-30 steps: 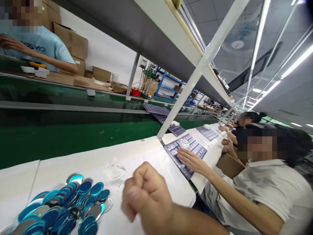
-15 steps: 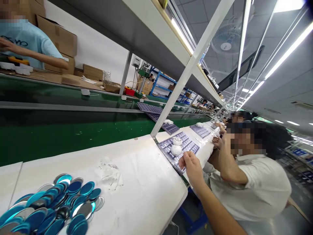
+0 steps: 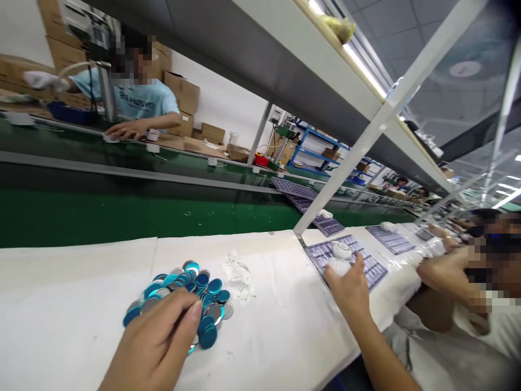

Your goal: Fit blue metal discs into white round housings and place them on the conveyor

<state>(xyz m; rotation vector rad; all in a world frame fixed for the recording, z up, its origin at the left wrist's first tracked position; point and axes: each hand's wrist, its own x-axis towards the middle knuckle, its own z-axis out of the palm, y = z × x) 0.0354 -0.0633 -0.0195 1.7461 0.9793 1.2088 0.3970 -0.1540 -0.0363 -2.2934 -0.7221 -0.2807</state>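
A heap of blue and silver discs (image 3: 207, 326) lies on the white table cover. My left hand (image 3: 157, 339) is over the near left part of this heap, thumb and fingers pressed together; whatever they pinch is too hidden to make out. To the right, my right hand (image 3: 349, 288) reaches over a grey gridded tray (image 3: 372, 266), its thumb and forefinger spread around the nearer white round part (image 3: 337, 266). Its grasp does not look closed. Behind that part, a second white round part with slots (image 3: 342, 250) sits on the tray.
A slanted white post (image 3: 345, 168) rises behind the tray to an overhead shelf (image 3: 309, 60). Beyond the table edge runs a green conveyor (image 3: 122, 214) with small white parts. One person works across it; another sits at the right.
The view has swung left. My left hand has come into sight over the discs. My right hand has opened and moved onto the nearer white part.
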